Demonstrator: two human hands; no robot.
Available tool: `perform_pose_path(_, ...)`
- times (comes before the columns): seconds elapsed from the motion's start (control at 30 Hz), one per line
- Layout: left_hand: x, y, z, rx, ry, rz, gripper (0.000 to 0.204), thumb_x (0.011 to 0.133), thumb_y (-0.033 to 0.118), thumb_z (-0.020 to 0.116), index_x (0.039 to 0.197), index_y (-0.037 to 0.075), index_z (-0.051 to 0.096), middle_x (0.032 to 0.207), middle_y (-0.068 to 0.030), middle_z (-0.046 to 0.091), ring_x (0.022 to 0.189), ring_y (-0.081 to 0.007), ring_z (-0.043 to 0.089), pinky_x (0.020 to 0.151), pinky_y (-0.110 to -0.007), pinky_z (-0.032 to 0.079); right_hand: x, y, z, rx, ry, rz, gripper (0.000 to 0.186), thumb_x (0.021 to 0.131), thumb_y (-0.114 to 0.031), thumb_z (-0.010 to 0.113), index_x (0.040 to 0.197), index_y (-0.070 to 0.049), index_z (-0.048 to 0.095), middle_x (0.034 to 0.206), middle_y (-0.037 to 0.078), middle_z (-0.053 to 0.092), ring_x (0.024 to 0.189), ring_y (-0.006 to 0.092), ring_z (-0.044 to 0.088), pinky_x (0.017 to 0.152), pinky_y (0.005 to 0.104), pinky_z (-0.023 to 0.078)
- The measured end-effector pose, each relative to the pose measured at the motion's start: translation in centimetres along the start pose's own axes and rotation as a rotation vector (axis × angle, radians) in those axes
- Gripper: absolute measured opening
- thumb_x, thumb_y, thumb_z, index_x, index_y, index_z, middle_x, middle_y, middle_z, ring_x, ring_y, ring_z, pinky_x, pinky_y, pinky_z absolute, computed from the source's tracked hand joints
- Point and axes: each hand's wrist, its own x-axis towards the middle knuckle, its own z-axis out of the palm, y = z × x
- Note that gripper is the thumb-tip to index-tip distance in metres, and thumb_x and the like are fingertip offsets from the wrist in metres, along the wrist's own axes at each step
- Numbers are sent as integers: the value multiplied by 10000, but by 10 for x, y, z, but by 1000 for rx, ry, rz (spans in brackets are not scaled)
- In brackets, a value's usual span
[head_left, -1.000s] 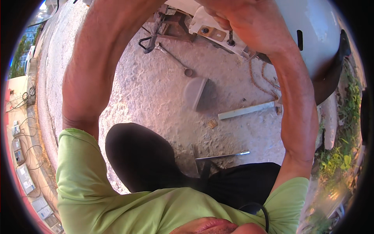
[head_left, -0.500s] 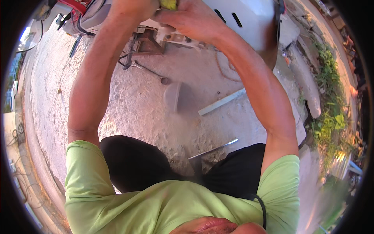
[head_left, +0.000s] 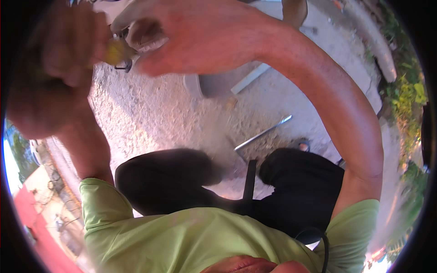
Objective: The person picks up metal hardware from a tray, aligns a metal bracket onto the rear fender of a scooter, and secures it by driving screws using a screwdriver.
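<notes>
Now both hands (head_left: 150,41) loom closer around the yellow tool (head_left: 114,51).

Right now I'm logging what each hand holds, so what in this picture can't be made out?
- Yellow object, head view: mostly covered by the left hand and right hand; its kind is unclear.
- Left hand: motion-blurred, so its grip cannot be judged.
- White object: cut off by the top edge.
- Metal bar on the ground: blurred, type unclear.
</notes>
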Motion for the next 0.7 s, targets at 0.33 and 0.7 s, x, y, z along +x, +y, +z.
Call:
perform_pose_path(0.33,-80,-157,103,508,134,-220,415,985,314,684,1273,20,627,1156,-143,688,1013,-221,681,900,-361,551,-156,34,13,524,126,929,266,909,-200,668,1064,12,710,774,84,668,733,167,624,682,363,504)
perform_pose_path(0.7,-211,-320,148,1022,-173,-1237,593,797,497,792,1154,30,714,1111,-229,738,1027,-377,713,892,-466,560,-286,-138,62,1616,1192,1229,179,996,-155,591,1105,-15,614,751,-17,524,536,53,386,510,217,328)
